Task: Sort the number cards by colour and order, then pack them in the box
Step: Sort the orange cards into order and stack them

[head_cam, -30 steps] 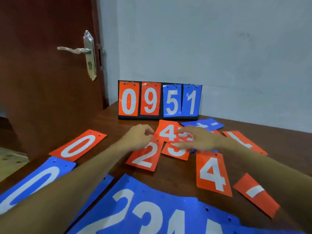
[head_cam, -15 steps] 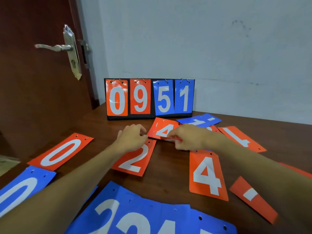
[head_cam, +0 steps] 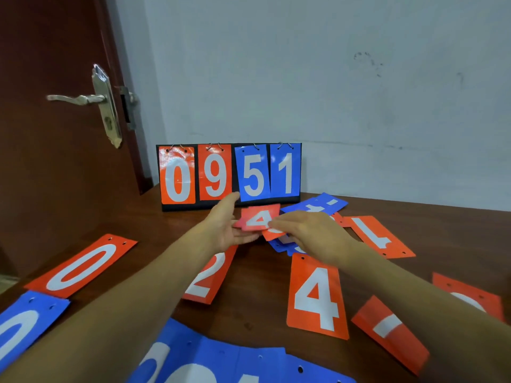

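Orange and blue number cards lie scattered on a brown table [head_cam: 249, 316]. My left hand [head_cam: 226, 225] is palm up with its fingers spread under an orange 4 card [head_cam: 258, 218], which is lifted off the table. My right hand [head_cam: 312, 233] pinches another orange card [head_cam: 272, 234] at its edge, just below the 4. Flat on the table lie an orange 2 [head_cam: 210, 275], an orange 4 [head_cam: 316, 297], an orange 0 [head_cam: 83, 265] and an orange 1 [head_cam: 378, 237]. Blue cards [head_cam: 315, 204] lie behind my hands and partly under my right hand.
A black flip scoreboard [head_cam: 229, 174] showing 0 9 5 1 stands at the back against the wall. A row of blue cards [head_cam: 221, 357] runs along the near edge, a blue 0 [head_cam: 25, 324] at the left. More orange cards [head_cam: 392, 333] lie right. A wooden door [head_cam: 55, 134] stands left.
Both hands have lifted orange cards off the table. My left hand turned palm up and opened under the orange 4; the orange 3 that lay beside the 2 is off the table.
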Demonstrator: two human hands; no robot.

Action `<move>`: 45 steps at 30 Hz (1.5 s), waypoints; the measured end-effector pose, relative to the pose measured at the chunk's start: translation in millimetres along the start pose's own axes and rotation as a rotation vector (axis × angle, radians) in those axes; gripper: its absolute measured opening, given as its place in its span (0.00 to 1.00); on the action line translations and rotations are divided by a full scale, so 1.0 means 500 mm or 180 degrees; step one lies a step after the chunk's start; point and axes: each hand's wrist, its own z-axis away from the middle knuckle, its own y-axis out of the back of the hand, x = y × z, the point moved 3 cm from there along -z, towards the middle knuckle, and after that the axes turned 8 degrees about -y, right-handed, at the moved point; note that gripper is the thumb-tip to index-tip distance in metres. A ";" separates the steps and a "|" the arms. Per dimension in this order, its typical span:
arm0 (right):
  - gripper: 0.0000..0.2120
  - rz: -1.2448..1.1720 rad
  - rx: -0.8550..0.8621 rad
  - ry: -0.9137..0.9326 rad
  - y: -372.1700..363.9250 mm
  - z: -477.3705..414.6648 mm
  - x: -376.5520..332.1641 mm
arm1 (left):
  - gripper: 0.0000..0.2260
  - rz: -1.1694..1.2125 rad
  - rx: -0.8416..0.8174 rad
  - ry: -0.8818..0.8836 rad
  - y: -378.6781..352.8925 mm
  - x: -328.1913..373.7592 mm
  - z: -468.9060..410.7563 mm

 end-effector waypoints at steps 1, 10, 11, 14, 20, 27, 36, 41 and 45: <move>0.24 0.0054 0.0126 0.0216 0.001 0.009 -0.003 | 0.12 0.0195 -0.0017 0.0020 -0.005 -0.001 0.001; 0.29 0.0016 0.1135 0.0961 0.040 0.058 -0.016 | 0.09 0.0616 -0.0142 0.0160 -0.023 -0.016 0.083; 0.29 0.0071 0.1121 0.0962 0.042 0.065 -0.018 | 0.09 0.0490 -0.0096 0.0086 -0.021 -0.015 0.092; 0.32 0.0095 0.0939 0.0886 0.046 0.094 -0.008 | 0.15 0.0113 0.0058 -0.0334 -0.018 -0.007 0.121; 0.30 -0.1939 0.0699 -0.0633 0.117 0.172 0.026 | 0.13 -0.0416 0.0009 -0.0999 -0.016 0.017 0.187; 0.19 -0.3466 -0.0145 -0.1973 0.137 0.210 0.027 | 0.17 -0.0862 -0.0388 -0.1226 -0.048 -0.002 0.270; 0.14 -0.4447 0.0446 -0.2593 0.157 0.323 0.086 | 0.15 -0.0233 0.0036 -0.0983 -0.058 -0.053 0.303; 0.18 -0.3921 0.0287 -0.2096 0.181 0.385 0.110 | 0.17 -0.0146 0.0290 -0.0994 -0.095 -0.058 0.306; 0.18 -0.3372 0.0521 -0.1982 0.206 0.400 0.136 | 0.10 -0.0326 -0.0117 -0.1052 -0.167 -0.060 0.320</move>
